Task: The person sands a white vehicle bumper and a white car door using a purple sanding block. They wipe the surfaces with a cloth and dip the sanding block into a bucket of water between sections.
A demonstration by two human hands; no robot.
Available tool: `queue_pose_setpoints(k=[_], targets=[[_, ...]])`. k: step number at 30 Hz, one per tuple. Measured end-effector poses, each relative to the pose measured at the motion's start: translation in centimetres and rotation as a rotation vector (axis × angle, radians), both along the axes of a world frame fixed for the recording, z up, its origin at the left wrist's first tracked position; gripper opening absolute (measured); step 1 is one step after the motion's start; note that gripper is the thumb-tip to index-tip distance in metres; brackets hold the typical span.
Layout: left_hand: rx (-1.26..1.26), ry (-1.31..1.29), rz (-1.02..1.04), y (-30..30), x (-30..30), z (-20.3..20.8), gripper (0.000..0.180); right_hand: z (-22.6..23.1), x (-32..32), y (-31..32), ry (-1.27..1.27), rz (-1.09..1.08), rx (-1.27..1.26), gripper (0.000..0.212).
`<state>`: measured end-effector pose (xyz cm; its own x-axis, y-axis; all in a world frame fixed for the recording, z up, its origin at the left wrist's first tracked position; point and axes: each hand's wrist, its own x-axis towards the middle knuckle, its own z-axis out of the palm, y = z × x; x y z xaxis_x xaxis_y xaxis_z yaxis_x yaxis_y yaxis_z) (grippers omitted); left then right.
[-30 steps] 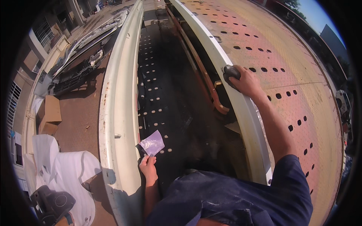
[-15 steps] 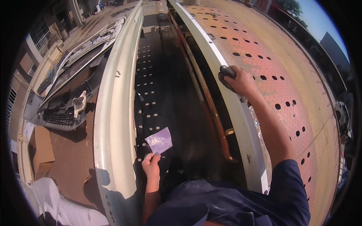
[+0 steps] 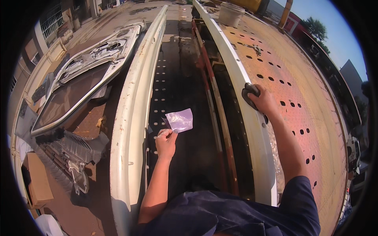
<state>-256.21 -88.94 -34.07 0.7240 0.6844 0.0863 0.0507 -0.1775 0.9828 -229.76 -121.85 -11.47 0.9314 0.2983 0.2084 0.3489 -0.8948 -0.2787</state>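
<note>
My left hand (image 3: 166, 145) pinches the lower edge of a small, thin, light purple sheet (image 3: 182, 120), shiny and slightly folded at its left side. The sheet hangs in the air above the dark gap between two long white sills. My right hand (image 3: 266, 101) is closed round a dark, rounded pad-like block (image 3: 249, 95), whose exact kind I cannot make out. That block rests on the top face of the right white metal sill (image 3: 260, 151). The left white sill (image 3: 132, 94), with scuffs along its edge, runs beside my left forearm, apart from it.
Left of the sills lie a vehicle door frame (image 3: 88, 84), dark broken plastic trim (image 3: 63, 157) and a cardboard box (image 3: 38, 181). A red and white rail (image 3: 214, 104) runs along the gap. To the right stretches a perforated reddish-yellow metal deck (image 3: 311, 118) with a whitish bucket (image 3: 230, 15) at its far end.
The view has shifted, showing more of the far end. My left hand has lifted the purple sheet farther from my body. My right hand still holds the dark block on the right sill.
</note>
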Motion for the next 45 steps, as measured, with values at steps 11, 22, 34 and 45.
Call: queue_pose_setpoints(k=[11, 22, 34, 45], targets=[[0.013, 0.216, -0.091, 12.7, 31.4, -6.7, 0.032, 0.3, 32.5, 13.5, -0.048, 0.079, 0.050, 0.060], [0.016, 0.265, -0.137, 23.8, 61.6, -10.3, 0.028, 0.0, 57.1, 24.9, -0.011, 0.085, 0.036, 0.057], [-0.024, 0.352, -0.246, 34.7, 96.6, -4.7, 0.030, 1.6, 83.3, 38.4, 0.018, 0.028, -0.021, 0.057], [0.094, 0.113, -0.127, 48.8, 123.5, -2.9, 0.034, 0.7, 108.6, 49.5, -0.041, 0.080, 0.068, 0.050]])
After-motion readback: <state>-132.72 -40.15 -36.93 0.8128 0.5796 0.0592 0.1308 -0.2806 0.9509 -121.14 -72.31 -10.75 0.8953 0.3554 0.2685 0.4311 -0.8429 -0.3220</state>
